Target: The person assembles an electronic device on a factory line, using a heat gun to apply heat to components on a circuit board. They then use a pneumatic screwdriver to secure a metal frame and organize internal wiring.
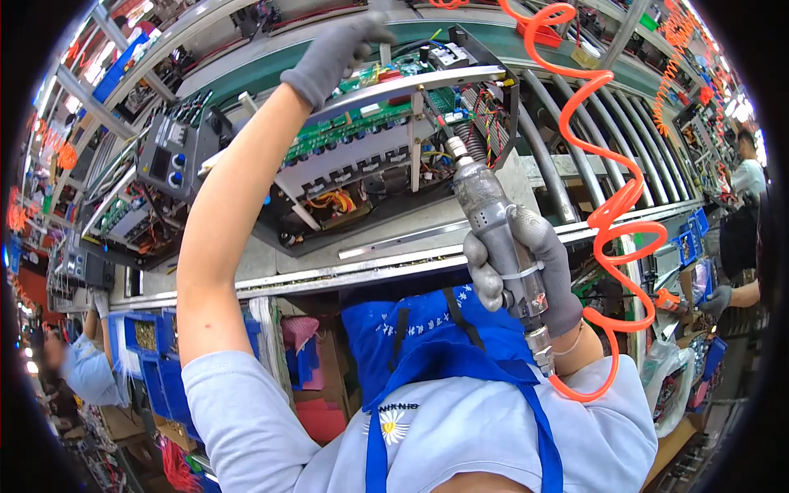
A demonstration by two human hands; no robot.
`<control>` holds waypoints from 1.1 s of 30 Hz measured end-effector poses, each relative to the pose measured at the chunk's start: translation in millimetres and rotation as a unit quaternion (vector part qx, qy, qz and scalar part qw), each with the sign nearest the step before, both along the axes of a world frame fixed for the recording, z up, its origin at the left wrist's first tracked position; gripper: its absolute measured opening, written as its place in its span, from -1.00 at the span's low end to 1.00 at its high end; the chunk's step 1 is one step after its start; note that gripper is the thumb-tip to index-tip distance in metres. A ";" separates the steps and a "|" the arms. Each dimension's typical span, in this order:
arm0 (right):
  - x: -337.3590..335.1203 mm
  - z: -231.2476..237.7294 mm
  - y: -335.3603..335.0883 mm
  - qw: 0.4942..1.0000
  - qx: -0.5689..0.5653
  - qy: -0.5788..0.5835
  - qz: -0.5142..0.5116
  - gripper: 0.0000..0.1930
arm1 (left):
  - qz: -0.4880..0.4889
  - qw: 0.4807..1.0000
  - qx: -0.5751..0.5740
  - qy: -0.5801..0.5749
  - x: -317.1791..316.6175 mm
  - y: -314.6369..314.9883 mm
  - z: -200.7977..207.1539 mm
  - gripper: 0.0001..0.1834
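My right hand [538,246], in a grey glove, is closed around a pneumatic screwdriver [496,222]. The tool's tip points up and away, close to the right end of an open machine chassis [386,230]. An orange coiled air hose [612,214] runs from the tool's back end. Stretched over the chassis, my left hand [333,62] also wears a grey glove; its fingers reach out past the far side, slightly blurred, with nothing visible in them. Inside the chassis are green circuit boards [353,135], a metal crossbar [411,85] and coloured wires [333,200].
A second machine with a knobbed panel [171,156] stands at the left. Metal rollers [575,140] extend to the right. Blue parts bins [152,349] hang at lower left. Other people work at the far left and at the right, where a person's gloved hand [717,300] shows.
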State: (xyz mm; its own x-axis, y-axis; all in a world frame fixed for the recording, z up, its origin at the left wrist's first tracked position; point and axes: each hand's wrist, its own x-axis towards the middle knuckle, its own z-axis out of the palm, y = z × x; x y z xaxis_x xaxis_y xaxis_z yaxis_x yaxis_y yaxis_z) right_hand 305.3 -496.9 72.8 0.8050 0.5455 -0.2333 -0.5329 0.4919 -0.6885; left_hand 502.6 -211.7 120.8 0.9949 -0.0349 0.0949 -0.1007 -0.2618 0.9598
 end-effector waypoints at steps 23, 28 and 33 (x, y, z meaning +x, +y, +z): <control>-6.6 11.1 91.5 0.950 -0.090 -0.158 0.253 -0.28 | -0.020 0.936 0.343 -0.076 -132.4 154.4 1.8 -0.73; -1.8 7.2 94.0 0.953 -0.087 -0.150 0.250 -0.29 | -0.077 0.952 0.296 -0.019 -122.2 162.2 8.9 -0.71; -2.6 9.6 92.9 0.953 -0.106 -0.145 0.244 -0.27 | -0.090 0.955 0.282 0.012 -115.3 166.0 10.9 -0.71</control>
State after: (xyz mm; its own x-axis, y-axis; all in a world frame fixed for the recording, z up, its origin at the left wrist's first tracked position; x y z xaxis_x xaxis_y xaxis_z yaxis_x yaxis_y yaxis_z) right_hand 302.6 -403.9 82.4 0.5148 0.8368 -0.1864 -0.4354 0.0679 -0.8977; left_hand 387.2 -45.7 131.7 0.9698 -0.2437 -0.0126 -0.1717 -0.7184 0.6741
